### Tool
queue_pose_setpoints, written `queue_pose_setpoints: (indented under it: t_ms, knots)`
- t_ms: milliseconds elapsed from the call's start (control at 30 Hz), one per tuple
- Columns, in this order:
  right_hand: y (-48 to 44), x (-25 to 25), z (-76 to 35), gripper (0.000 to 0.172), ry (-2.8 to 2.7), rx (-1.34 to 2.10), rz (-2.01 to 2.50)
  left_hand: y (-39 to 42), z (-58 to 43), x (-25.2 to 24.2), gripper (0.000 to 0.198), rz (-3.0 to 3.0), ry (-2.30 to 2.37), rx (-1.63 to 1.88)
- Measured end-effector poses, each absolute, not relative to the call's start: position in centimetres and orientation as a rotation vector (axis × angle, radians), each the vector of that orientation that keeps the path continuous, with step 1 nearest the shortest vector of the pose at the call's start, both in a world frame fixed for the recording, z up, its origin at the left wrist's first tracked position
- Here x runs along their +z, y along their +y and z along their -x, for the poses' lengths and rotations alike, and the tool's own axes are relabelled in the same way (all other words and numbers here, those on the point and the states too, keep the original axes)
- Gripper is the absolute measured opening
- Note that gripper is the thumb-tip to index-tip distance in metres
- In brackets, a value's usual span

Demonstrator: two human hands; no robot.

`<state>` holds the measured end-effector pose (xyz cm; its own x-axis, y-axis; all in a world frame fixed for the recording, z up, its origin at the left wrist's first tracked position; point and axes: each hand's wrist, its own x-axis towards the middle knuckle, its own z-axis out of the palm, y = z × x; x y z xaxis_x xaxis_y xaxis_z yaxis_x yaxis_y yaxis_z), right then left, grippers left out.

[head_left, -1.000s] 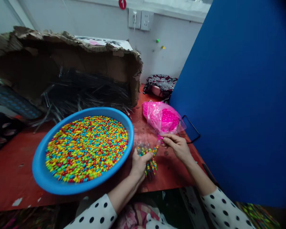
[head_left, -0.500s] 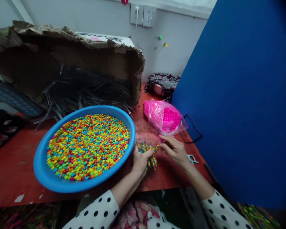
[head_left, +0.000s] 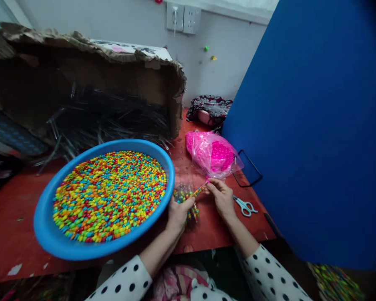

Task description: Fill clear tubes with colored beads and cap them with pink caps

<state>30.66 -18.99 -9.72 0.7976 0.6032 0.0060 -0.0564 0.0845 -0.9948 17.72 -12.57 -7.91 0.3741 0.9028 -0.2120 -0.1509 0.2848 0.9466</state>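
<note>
My left hand point(head_left: 177, 213) is closed around a bundle of clear tubes filled with coloured beads point(head_left: 188, 205), just right of the big blue basin point(head_left: 47, 234) heaped with small multicoloured beads point(head_left: 111, 194). My right hand point(head_left: 219, 197) pinches the upper end of one bead-filled tube point(head_left: 199, 190) that sticks out of the bundle. Both hands rest low over the red table point(head_left: 15, 200) near its front edge. A pink bag of pink beads point(head_left: 211, 154) lies just beyond my right hand.
Light blue scissors point(head_left: 245, 206) lie to the right of my right hand. A torn cardboard box point(head_left: 81, 71) full of thin dark tubes stands behind the basin. A blue panel point(head_left: 316, 125) walls off the right side. A patterned cloth bundle point(head_left: 209, 110) sits by the wall.
My right hand has drawn in closer to the left hand and now pinches one tube's tip. The scissors have come into sight beside it. The view has shifted slightly.
</note>
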Motion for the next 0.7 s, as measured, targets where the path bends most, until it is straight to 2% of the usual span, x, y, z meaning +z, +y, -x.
queue_pose_setpoints:
  t_ms: [200,333,433,700]
  knots:
    - [-20.1,-11.5,-30.7,0.030,-0.507,0.561,1.473,-12.0,-16.4,-7.9,0.038,-1.217,0.900,0.864]
    - [-22.2,-11.6,-33.2,0.021,-0.858,0.296,1.881,-12.0,-16.3,-8.3,0.039,-1.218,0.874,0.838]
    - [-22.6,-11.3,-35.5,0.019,-1.073,0.050,2.031,-12.0,-16.4,-8.4,0.044,-1.146,0.836,0.802]
    - [-20.2,-11.0,-36.4,0.018,-1.552,-0.090,2.345,-11.8,-17.2,-8.2,0.040,-1.016,0.763,0.797]
